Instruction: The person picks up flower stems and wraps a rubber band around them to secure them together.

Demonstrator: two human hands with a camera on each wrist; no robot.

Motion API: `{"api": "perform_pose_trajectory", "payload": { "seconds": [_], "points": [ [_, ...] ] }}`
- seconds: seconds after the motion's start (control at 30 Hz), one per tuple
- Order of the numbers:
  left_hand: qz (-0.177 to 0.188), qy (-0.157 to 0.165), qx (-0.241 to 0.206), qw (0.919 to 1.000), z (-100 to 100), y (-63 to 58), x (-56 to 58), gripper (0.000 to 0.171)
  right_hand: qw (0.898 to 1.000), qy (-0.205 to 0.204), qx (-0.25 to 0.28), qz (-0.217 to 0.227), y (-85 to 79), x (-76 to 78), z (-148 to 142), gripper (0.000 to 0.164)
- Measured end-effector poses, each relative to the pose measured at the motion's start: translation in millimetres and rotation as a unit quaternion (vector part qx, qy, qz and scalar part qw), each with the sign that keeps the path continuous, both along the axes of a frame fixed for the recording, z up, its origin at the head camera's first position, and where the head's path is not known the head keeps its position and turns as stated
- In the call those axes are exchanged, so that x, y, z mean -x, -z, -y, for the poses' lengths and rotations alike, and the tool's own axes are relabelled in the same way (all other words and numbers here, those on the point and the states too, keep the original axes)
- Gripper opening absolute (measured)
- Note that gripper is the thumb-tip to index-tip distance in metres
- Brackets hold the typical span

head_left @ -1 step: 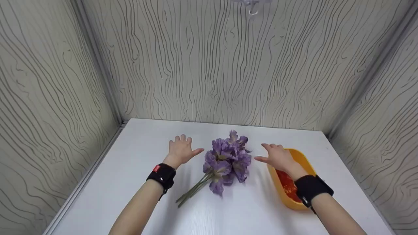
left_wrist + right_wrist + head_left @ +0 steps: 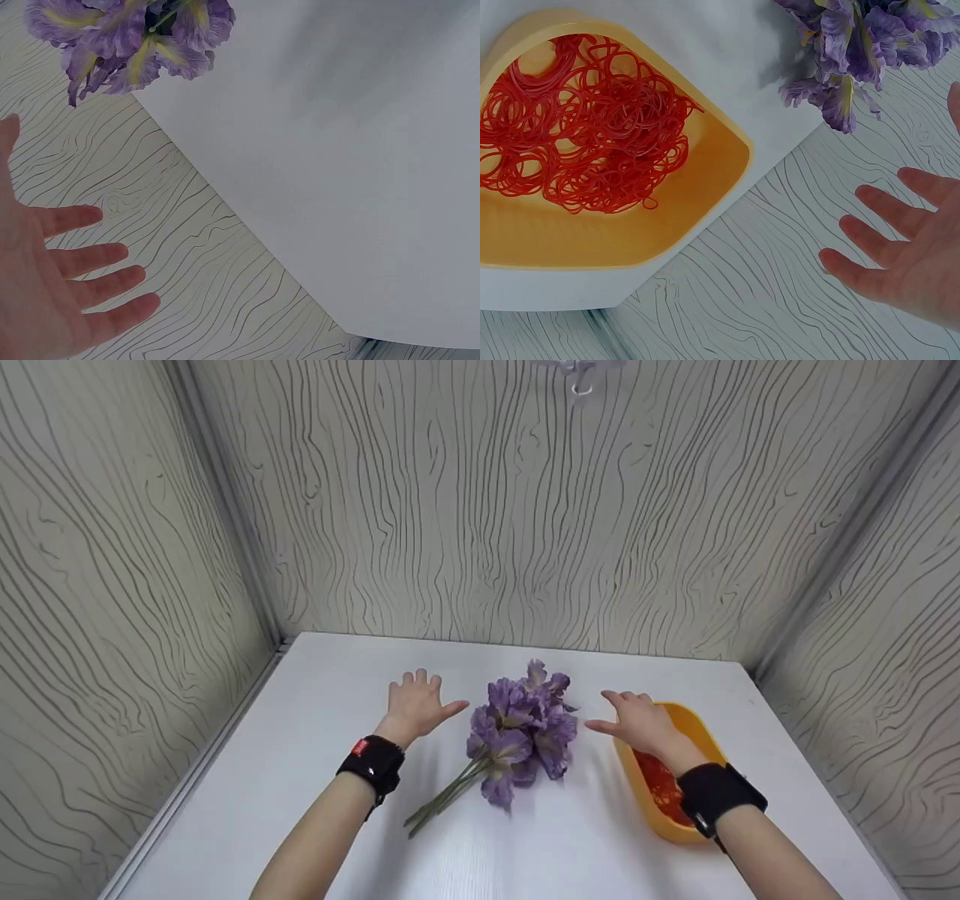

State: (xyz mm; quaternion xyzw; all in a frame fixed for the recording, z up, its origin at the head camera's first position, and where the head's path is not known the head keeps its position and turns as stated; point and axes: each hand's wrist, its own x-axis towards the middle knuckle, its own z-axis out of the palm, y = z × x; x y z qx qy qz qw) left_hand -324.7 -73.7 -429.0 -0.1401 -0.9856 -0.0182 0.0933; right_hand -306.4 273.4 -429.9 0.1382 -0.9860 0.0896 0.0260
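A bunch of purple flowers (image 2: pixel 517 720) with yellow streaks lies on the white table, its green stems (image 2: pixel 448 801) pointing toward the near left. My left hand (image 2: pixel 415 706) hovers just left of the blossoms, palm down with fingers spread and nothing in it. On the other side, my right hand (image 2: pixel 637 721) is held over the far left rim of a yellow bin (image 2: pixel 697 217), its fingers extended and holding nothing. Inside that bin lies a pile of red rubber bands (image 2: pixel 622 127), partly hidden by my right forearm in the head view.
The white table (image 2: pixel 315 675) meets wood-grain patterned panels (image 2: pixel 480 510) at the back and both sides. A small white hook (image 2: pixel 581 386) hangs at the top of the back panel. Each wrist wears a black strap (image 2: pixel 373 769).
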Motion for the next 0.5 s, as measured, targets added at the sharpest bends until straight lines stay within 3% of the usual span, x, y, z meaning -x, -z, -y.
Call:
{"api": "perform_pose_trajectory", "payload": {
  "seconds": [0.3, 0.5],
  "points": [
    [-0.009, -0.001, -0.003, 1.0, -0.2, -7.8, 1.8, 0.075, 0.999, -0.022, 0.017, -0.026, -1.7, -3.5, 4.5, 0.076],
    [0.0, -0.003, 0.005, 1.0, -0.7, -7.3, 0.8, 0.076, 1.0, -0.013, 0.012, -0.019, 3.5, -3.2, 3.4, 0.074]
  ]
}}
